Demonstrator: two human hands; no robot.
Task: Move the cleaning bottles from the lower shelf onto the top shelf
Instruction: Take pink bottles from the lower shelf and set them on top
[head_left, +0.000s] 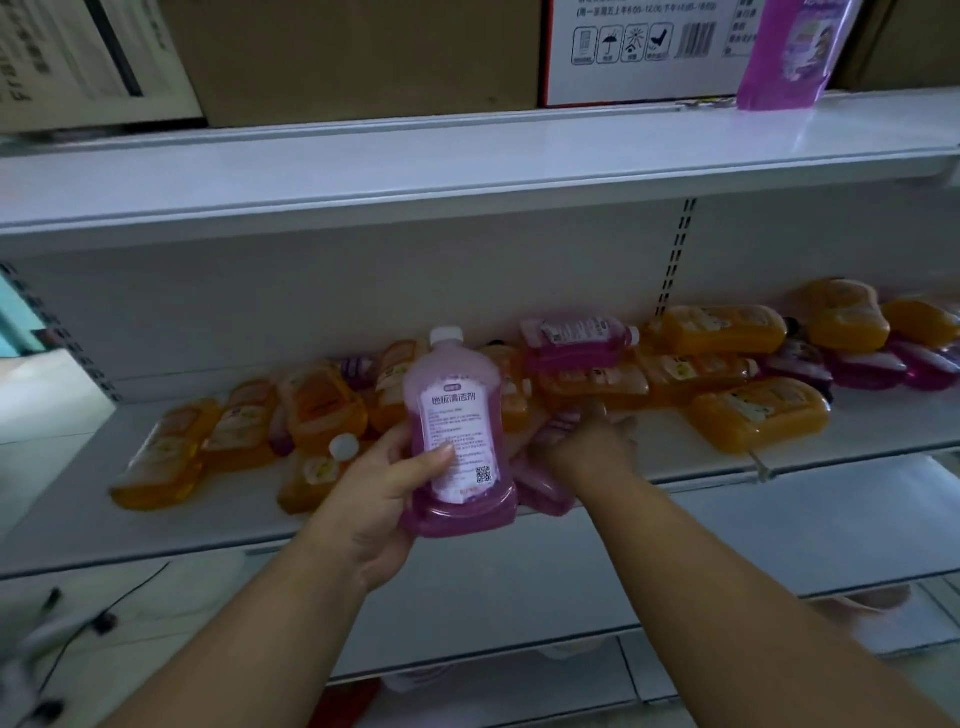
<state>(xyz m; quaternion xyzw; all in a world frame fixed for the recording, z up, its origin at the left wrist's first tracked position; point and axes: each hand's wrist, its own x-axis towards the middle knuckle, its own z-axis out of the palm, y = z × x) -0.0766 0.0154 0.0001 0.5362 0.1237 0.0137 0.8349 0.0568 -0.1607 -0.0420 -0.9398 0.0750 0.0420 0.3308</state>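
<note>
My left hand grips a pink bottle with a white cap and white label, held upright just in front of the lower shelf. My right hand reaches onto that shelf and lies on another pink bottle lying flat at the shelf's front edge; whether the fingers are closed around it I cannot tell. Several orange bottles and pink ones lie in a heap along the lower shelf. The top shelf has one purple bottle standing at the right.
Cardboard boxes and a white printed carton stand at the back of the top shelf, leaving a bare strip along its front. More white shelves sit below. Dark cables lie at the lower left.
</note>
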